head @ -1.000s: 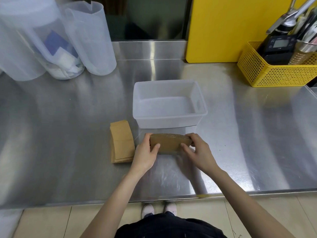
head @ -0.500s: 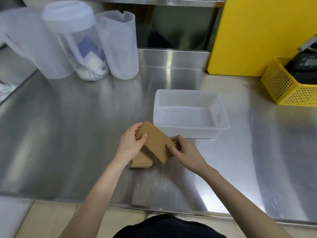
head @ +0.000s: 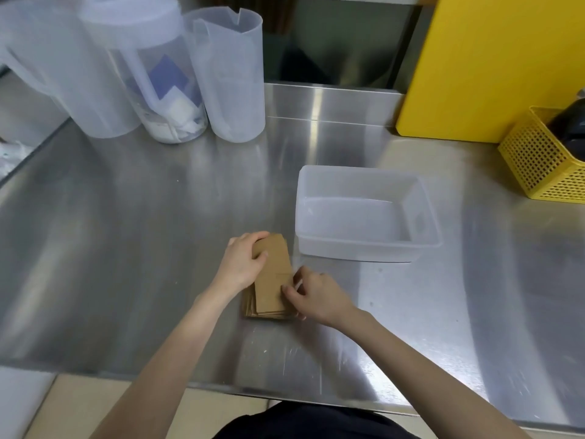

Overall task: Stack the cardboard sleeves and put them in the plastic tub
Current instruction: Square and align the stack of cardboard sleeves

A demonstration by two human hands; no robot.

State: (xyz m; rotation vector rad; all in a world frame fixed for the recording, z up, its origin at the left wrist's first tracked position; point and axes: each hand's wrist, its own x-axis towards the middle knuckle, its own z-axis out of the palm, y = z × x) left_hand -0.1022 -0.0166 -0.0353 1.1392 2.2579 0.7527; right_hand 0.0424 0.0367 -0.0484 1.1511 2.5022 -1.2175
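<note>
A stack of flat brown cardboard sleeves lies on the steel counter just left of the translucent plastic tub, which holds nothing. My left hand grips the far left end of the top sleeve, thumb on its face. My right hand pinches the stack's right edge near its near end. Both hands rest against the pile, which sits flat, its lower sleeves slightly fanned at the near edge.
Three translucent plastic pitchers stand at the back left. A yellow board leans at the back right, beside a yellow perforated basket with dark items. The counter's front edge runs close to my body.
The sleeve held up in both hands in front of the tub has been carried left and laid on the stack. My view has shifted left.
</note>
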